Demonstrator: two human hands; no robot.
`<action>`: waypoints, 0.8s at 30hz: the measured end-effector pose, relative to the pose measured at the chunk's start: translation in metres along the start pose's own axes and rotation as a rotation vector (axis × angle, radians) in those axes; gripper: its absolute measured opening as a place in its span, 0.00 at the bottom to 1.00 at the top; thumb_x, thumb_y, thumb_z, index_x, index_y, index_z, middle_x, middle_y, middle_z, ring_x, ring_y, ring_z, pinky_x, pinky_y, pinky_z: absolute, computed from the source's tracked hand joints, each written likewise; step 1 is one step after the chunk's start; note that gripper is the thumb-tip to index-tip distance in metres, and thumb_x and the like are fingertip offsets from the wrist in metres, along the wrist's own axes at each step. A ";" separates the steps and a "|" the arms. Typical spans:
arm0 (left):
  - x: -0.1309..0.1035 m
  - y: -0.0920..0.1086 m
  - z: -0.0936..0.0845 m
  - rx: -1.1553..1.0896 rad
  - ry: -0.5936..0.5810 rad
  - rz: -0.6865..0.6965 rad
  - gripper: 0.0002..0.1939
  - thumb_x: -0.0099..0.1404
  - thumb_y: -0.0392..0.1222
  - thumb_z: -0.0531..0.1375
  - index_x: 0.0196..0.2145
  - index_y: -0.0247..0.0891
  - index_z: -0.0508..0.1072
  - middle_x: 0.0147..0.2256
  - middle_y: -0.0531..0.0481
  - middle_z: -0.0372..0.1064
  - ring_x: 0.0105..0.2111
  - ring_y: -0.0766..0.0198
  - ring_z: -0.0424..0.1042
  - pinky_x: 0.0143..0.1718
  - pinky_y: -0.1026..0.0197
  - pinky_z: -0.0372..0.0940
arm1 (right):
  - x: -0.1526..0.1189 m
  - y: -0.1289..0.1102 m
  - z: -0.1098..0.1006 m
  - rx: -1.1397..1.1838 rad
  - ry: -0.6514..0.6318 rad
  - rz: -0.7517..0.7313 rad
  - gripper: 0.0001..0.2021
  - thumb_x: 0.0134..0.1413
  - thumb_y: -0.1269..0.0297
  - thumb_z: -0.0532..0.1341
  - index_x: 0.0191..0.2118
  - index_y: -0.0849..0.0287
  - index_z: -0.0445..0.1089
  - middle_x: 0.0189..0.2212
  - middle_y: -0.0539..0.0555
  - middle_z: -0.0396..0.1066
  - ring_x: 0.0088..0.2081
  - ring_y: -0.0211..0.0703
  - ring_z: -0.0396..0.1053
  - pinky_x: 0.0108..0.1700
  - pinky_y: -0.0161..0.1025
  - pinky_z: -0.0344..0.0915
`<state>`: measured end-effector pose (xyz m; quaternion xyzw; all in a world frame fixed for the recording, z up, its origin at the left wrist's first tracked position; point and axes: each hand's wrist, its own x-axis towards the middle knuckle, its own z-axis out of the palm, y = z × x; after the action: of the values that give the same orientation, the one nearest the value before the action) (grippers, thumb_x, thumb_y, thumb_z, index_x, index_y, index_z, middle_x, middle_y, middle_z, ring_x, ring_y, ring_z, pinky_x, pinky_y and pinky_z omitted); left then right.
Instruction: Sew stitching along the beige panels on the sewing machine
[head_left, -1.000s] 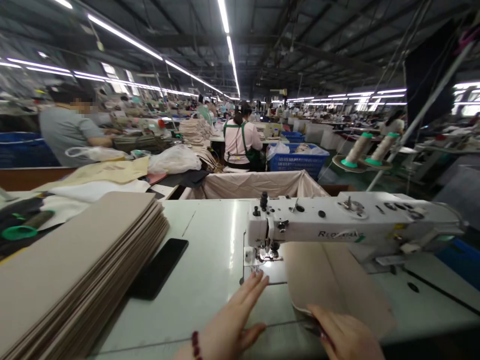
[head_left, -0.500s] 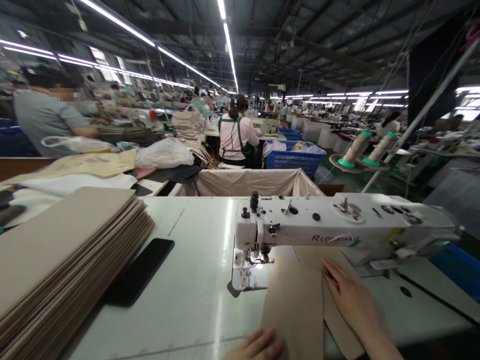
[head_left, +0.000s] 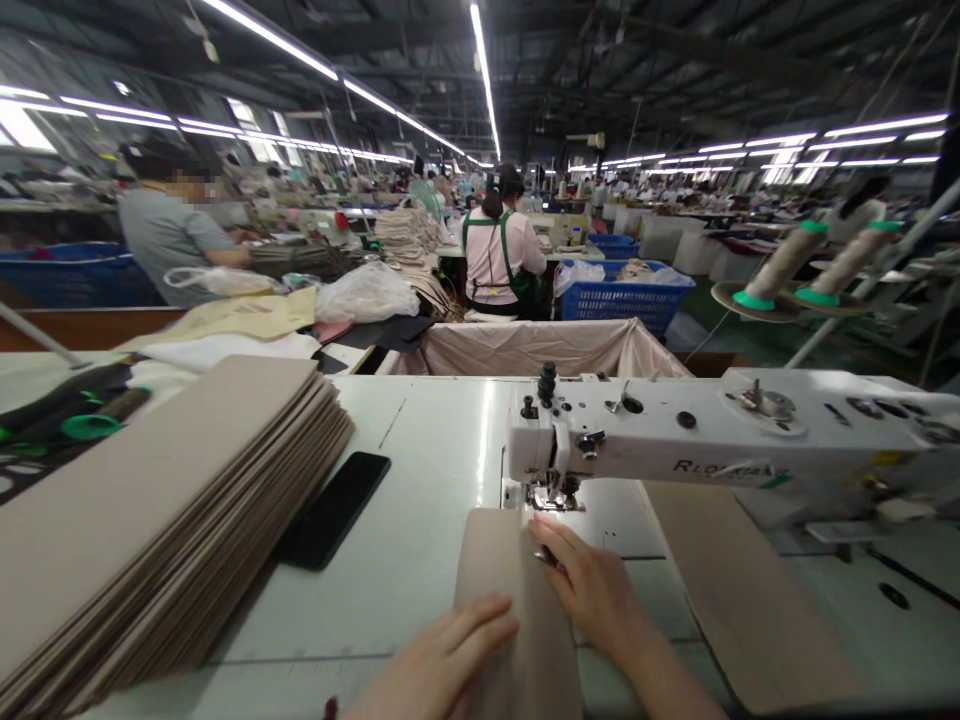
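A beige panel (head_left: 491, 570) lies on the machine bed, its far end at the presser foot (head_left: 555, 497) of the white sewing machine (head_left: 645, 440). My left hand (head_left: 442, 650) rests on the panel's left side, fingers lying flat. On its right edge, close to the foot, is my right hand (head_left: 592, 590), its fingers curled round a small dark, shiny thing, mostly hidden. Another beige panel (head_left: 742, 590) lies right of my right hand, partly under the machine arm. At the left stands a thick stack of beige panels (head_left: 195, 480).
A black phone (head_left: 335, 510) lies beside the stack. Behind the table hangs a pink cloth-lined bin (head_left: 525, 348). Thread cones (head_left: 787, 262) stand at the back right. Two people (head_left: 499, 250) sit at other work places ahead, near a blue basket (head_left: 626, 305).
The view has swung left. My hands and one beige panel have come to the presser foot; the other panel remains at the right. My right hand has left that right-hand panel.
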<state>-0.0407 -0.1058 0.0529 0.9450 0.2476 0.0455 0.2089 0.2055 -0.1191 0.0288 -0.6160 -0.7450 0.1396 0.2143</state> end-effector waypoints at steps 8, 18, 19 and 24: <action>0.002 -0.031 0.044 0.258 0.106 -0.009 0.39 0.66 0.48 0.60 0.68 0.50 0.44 0.67 0.51 0.44 0.64 0.48 0.51 0.63 0.47 0.51 | 0.015 0.015 0.010 -0.005 -0.020 -0.004 0.29 0.57 0.76 0.52 0.63 0.46 0.55 0.60 0.47 0.62 0.57 0.43 0.64 0.55 0.42 0.65; 0.027 -0.038 0.004 0.113 0.089 -0.110 0.32 0.67 0.47 0.57 0.65 0.54 0.52 0.66 0.52 0.48 0.64 0.49 0.49 0.64 0.35 0.37 | 0.004 0.019 0.025 -0.135 -0.017 0.038 0.31 0.57 0.77 0.50 0.64 0.45 0.54 0.63 0.48 0.58 0.53 0.48 0.68 0.50 0.47 0.69; 0.031 -0.038 0.004 0.106 0.095 -0.110 0.31 0.67 0.47 0.57 0.65 0.53 0.53 0.66 0.51 0.49 0.64 0.48 0.49 0.64 0.35 0.35 | 0.004 0.019 0.025 -0.140 -0.018 0.036 0.30 0.57 0.77 0.50 0.64 0.45 0.53 0.63 0.48 0.58 0.53 0.48 0.68 0.50 0.46 0.69; 0.031 -0.039 0.003 0.077 0.085 -0.111 0.32 0.66 0.44 0.58 0.65 0.53 0.53 0.65 0.51 0.50 0.65 0.47 0.48 0.62 0.33 0.27 | 0.003 0.020 0.025 -0.148 -0.024 0.033 0.31 0.56 0.77 0.51 0.63 0.44 0.54 0.63 0.47 0.57 0.52 0.47 0.69 0.48 0.46 0.70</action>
<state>-0.0306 -0.0613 0.0333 0.9343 0.3099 0.0644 0.1641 0.2102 -0.1111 -0.0015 -0.6409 -0.7454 0.0949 0.1570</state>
